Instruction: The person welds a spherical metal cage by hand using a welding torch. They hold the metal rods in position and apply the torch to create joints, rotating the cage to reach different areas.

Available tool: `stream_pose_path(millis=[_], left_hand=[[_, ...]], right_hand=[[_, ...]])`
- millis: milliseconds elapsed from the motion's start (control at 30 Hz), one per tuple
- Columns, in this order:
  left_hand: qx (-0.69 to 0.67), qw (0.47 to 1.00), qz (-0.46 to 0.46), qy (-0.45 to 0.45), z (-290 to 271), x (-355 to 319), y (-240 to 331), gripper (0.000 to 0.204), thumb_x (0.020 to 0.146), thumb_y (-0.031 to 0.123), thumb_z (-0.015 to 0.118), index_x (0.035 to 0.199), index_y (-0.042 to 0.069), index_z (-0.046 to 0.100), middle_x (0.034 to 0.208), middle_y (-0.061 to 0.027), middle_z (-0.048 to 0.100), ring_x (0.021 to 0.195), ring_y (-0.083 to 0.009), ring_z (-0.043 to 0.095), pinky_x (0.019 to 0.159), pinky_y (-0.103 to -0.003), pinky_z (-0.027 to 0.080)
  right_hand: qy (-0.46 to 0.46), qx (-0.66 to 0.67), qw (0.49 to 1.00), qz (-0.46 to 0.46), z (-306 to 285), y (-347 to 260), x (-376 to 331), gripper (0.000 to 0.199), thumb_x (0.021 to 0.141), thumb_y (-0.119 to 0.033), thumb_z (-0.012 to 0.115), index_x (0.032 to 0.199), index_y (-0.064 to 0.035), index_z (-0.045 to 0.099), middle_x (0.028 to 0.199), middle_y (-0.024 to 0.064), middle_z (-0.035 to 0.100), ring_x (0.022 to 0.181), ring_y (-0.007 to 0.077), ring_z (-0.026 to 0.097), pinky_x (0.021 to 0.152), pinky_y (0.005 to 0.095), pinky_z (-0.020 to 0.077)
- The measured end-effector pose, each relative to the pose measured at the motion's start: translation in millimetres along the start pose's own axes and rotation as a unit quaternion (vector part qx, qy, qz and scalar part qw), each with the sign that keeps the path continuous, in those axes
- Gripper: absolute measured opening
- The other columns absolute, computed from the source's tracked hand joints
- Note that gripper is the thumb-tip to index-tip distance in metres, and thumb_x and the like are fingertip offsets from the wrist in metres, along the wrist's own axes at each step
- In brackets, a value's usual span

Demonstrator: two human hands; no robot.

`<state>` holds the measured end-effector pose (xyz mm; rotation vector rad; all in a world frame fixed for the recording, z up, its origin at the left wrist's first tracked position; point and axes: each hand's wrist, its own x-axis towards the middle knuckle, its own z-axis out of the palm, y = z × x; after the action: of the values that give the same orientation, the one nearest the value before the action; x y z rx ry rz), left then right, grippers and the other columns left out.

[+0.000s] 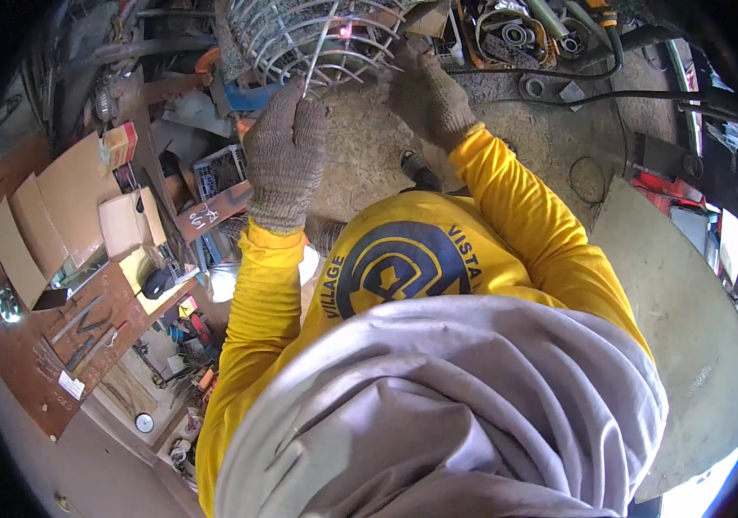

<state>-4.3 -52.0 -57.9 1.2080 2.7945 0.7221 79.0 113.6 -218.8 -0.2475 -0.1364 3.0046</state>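
At the top centre stands a round cage of bent metal bars (275, 41), with a small pinkish glowing spot on it. My left hand (287, 160), in a brown knitted glove, is closed around a thin metal rod (323, 41). From my fingers the rod slants up across the bars toward the glow. My right hand (427, 97), gloved alike, is curled beside the cage's right edge. Its fingers point away from me, and what they hold is hidden.
To the left, open cardboard boxes (66, 203) rest on a brown metal sheet (19, 354) with tools. A basket of metal parts (516, 39) stands at the upper right. Black cables (598, 99) cross the floor there. A large pale sheet (680, 328) is on my right.
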Motion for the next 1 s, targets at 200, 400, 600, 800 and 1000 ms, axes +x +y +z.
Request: stream_pose_path(millis=[200,400,600,800,1000], left_hand=[[0.016,0.999,0.033,0.006,-0.3,5.4,4.0,0.032,0.096,0.02,0.064,0.12,-0.001,0.065,0.109,-0.0201,0.071,0.1,-0.0337,0.07,0.09,-0.039,0.054],[0.004,1.0,0.01,-0.007,-8.4,1.5,5.8,0.03,0.096,0.019,0.063,0.118,0.0,0.066,0.108,-0.0198,0.071,0.099,-0.034,0.07,0.087,-0.039,0.054],[-0.011,0.999,-0.028,-0.014,-36.4,-22.4,16.7,0.029,0.095,0.02,0.064,0.118,0.003,0.066,0.098,-0.0182,0.072,0.087,-0.0329,0.072,0.078,-0.04,0.055],[0.013,0.998,-0.056,0.017,-32.2,-45.8,21.5,0.028,0.094,0.019,0.064,0.118,0.005,0.067,0.091,-0.018,0.072,0.081,-0.0316,0.072,0.073,-0.04,0.055],[0.058,0.997,-0.044,0.026,-6.7,-27.5,28.1,0.028,0.095,0.019,0.062,0.119,0.005,0.067,0.104,-0.0195,0.072,0.09,-0.0347,0.072,0.08,-0.04,0.055]], right_hand=[[0.032,-0.173,0.984,-0.002,-48.7,2.4,-16.7,0.052,0.105,-0.046,0.048,0.136,-0.0043,0.054,0.132,0.0155,0.06,0.116,0.0298,0.059,0.105,0.0431,0.0444],[0.111,-0.137,0.977,0.121,-36.9,-17.2,-52.8,0.047,0.11,-0.034,0.032,0.144,-0.0039,0.045,0.148,0.0152,0.049,0.135,0.0296,0.046,0.117,0.0407,0.032],[0.184,-0.202,0.958,0.087,-73.7,-32.8,-84.0,0.034,0.105,-0.034,0.051,0.12,-0.0036,0.059,0.113,0.012,0.065,0.1,0.0251,0.063,0.095,0.0392,0.0498],[0.227,-0.196,0.948,0.102,-75.8,-55.4,-102.9,0.028,0.104,-0.031,0.057,0.115,-0.0062,0.064,0.101,0.0064,0.069,0.088,0.0196,0.066,0.084,0.0345,0.0547],[0.199,-0.357,0.908,0.092,-74.1,-71.3,-118.4,0.033,0.104,-0.028,0.056,0.125,-0.0036,0.062,0.101,0.007,0.069,0.084,0.0187,0.067,0.079,0.0325,0.0569]])
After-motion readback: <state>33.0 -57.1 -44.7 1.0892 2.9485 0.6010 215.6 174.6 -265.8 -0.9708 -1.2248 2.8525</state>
